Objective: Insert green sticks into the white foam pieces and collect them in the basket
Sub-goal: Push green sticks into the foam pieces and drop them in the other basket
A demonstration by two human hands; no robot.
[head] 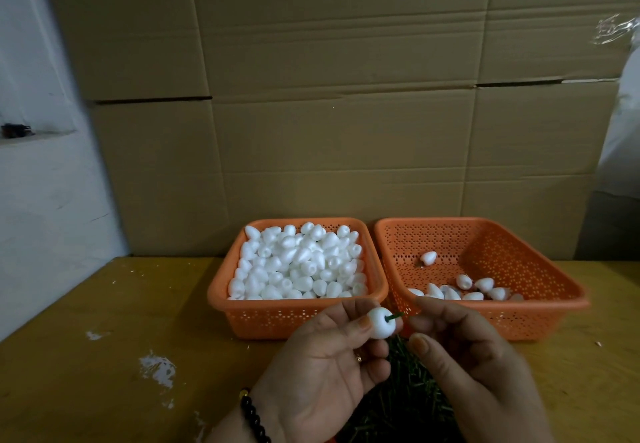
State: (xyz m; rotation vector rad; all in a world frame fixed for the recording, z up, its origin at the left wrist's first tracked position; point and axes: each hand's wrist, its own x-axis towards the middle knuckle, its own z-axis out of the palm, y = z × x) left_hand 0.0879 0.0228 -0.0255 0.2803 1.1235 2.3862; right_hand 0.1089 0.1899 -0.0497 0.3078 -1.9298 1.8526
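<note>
Centrally, near the viewer, the left hand (322,356) pinches a white foam piece (380,323) between thumb and fingertips, with a green stick (394,318) already seated in its hole and projecting to the right. The right hand (464,349) sits just beside the stick's free end, its fingers curled; whether they touch or pinch the stick cannot be told, since the tip lies in the narrow gap before them. Beyond the hands stand two orange baskets on the yellow table (104,338): the left basket (221,290), heaped with plain foam pieces, and the right basket (554,290), holding a few finished ones along its near wall. A pile of loose green sticks (401,404) lies beneath the hands. Several risks appear likely. A stick pushed off-axis could tear the soft foam or bend; a shallow insertion could let the stick fall out when the piece is dropped. Too firm a pinch might dent the foam. Because the baskets touch and look alike, the finished piece could land in the left one and mix with unworked stock.
</note>
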